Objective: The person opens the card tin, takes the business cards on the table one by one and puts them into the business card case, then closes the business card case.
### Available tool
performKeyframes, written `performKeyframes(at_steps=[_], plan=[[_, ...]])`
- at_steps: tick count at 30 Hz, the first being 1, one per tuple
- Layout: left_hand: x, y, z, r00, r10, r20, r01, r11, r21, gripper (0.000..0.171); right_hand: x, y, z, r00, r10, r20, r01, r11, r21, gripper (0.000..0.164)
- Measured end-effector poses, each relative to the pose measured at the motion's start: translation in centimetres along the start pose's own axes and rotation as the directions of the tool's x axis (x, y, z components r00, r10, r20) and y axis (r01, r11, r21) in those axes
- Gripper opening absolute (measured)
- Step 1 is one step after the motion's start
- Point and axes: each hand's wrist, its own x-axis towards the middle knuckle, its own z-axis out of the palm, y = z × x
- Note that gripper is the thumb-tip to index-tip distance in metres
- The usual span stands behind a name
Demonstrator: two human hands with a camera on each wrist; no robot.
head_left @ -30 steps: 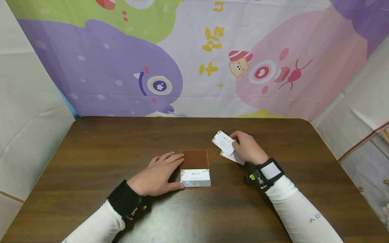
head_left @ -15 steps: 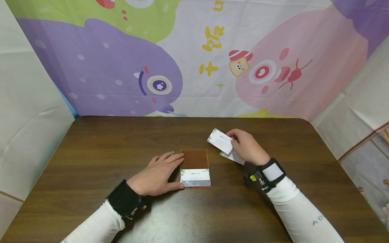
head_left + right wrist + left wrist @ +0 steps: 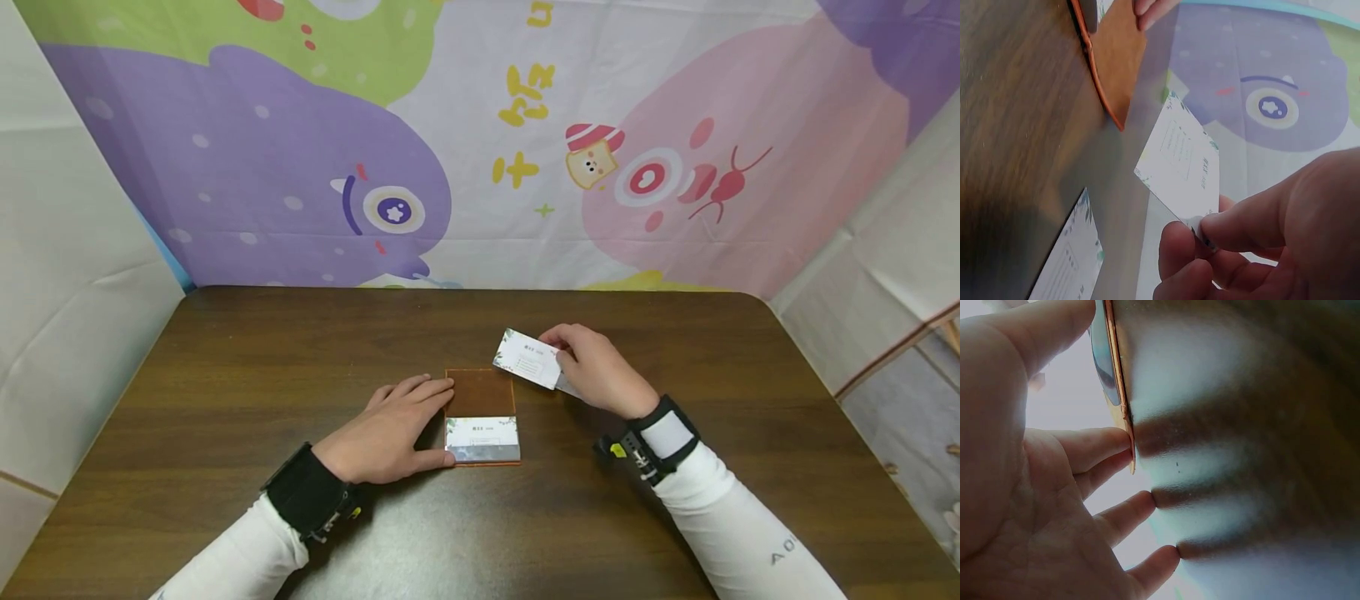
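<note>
A brown leather card holder (image 3: 480, 392) lies unfolded on the table, with a white business card (image 3: 482, 428) tucked in its near pocket. My left hand (image 3: 381, 435) rests at its left side, fingers outstretched, thumb and fingertips touching the edge. In the left wrist view two fingertips press on the tabletop (image 3: 1197, 459). My right hand (image 3: 606, 372) pinches a second white card (image 3: 527, 358) with leafy corners by one end, between thumb and fingers. That card is raised, its free end near the holder's upper right corner. Another card (image 3: 1071, 259) lies on the table below it, partly hidden in the head view.
The brown wooden table (image 3: 247, 375) runs back to a cartoon-printed cloth (image 3: 487, 233). White cloth panels (image 3: 82, 250) stand at both sides. Each wrist wears a black strap (image 3: 311, 492) with a small device.
My right hand has lifted the pinched card off the card beneath and carried it left toward the holder, turning it flatter. My left hand and the holder have stayed put.
</note>
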Motion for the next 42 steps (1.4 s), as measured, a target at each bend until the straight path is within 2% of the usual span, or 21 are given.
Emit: performKeyframes(at_steps=[11, 21, 31, 42], plan=[[-0.1, 0.0, 0.0, 1.000, -0.010, 0.018, 0.010, 1.000, -0.008, 0.086, -0.4, -1.1, 1.2, 0.995, -0.094, 0.022, 0.094, 0.996, 0.005, 0.029], [0.0, 0.0, 0.1, 1.000, -0.015, 0.013, 0.015, 1.000, -0.009, 0.087, -0.5, -2.0, 2.1, 0.993, -0.100, 0.065, 0.098, 0.995, 0.033, 0.025], [-0.1, 0.0, 0.1, 1.000, -0.008, -0.003, 0.008, 1.000, -0.013, 0.088, -0.5, -2.8, 3.1, 0.982, -0.149, 0.115, 0.145, 0.988, 0.044, 0.023], [0.1, 0.1, -0.2, 1.000, -0.021, 0.021, 0.021, 1.000, -0.005, 0.087, -0.4, -3.2, 3.7, 0.974, -0.180, 0.138, 0.175, 0.984, 0.047, 0.023]])
